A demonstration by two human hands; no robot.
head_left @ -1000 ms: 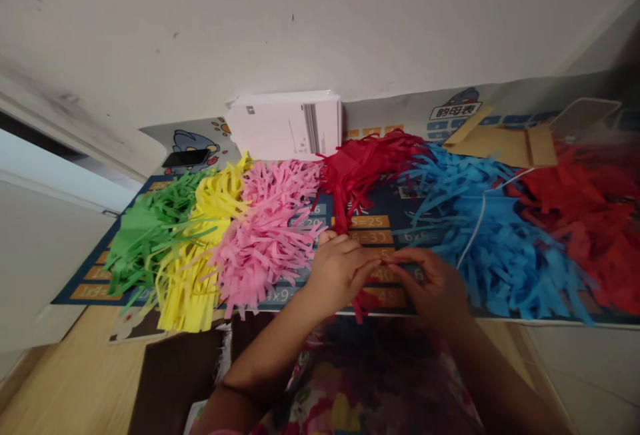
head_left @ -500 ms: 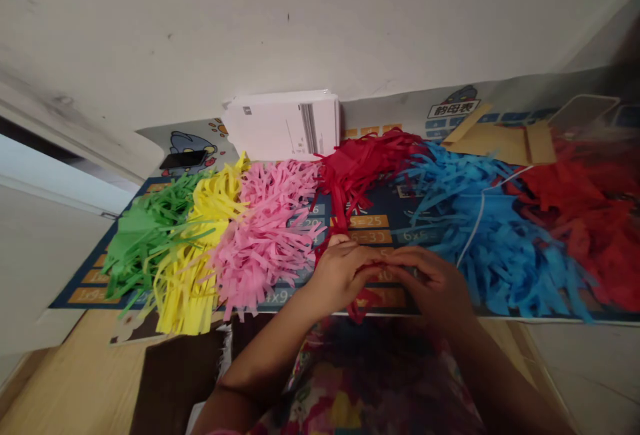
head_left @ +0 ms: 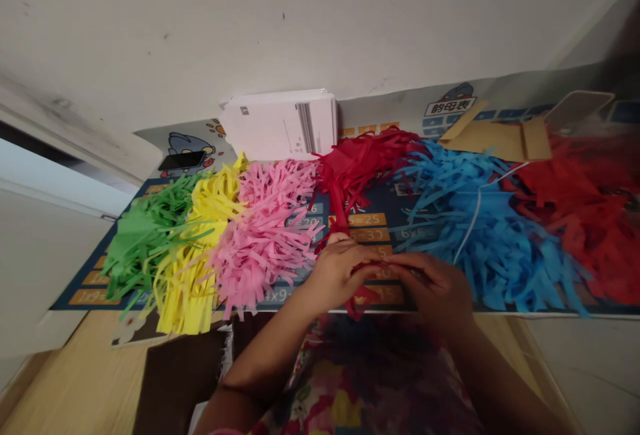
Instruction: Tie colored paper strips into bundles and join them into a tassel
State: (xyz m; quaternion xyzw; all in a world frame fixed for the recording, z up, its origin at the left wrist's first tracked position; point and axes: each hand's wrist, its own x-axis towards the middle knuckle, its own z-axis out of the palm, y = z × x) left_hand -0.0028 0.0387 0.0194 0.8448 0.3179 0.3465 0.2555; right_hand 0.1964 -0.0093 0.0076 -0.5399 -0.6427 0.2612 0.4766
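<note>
Both hands meet over the table's near edge, in front of a bunch of dark red tissue paper fringe (head_left: 370, 155). A narrow red tissue paper tassel (head_left: 339, 205) runs from that bunch down to my left hand (head_left: 343, 272), whose fingers are wrapped round it. Loose red ends hang below the palm. My right hand (head_left: 435, 282) pinches a thin twisted bit of the red paper, its fingertips touching those of my left hand. Left of the hands lies pink fringe (head_left: 265, 242), and blue fringe (head_left: 505, 242) lies to the right.
Yellow fringe (head_left: 187, 288) and green fringe (head_left: 150, 228) lie far left, with a black phone (head_left: 183, 160) behind. A stack of white paper (head_left: 280, 125) leans against the wall. Brown cardboard (head_left: 500, 140), a white cord (head_left: 473, 222) and brighter red fringe (head_left: 585, 202) are on the right.
The view has shifted very slightly. Both hands keep nearly the same place and grip on the red paper, with only small finger movement.
</note>
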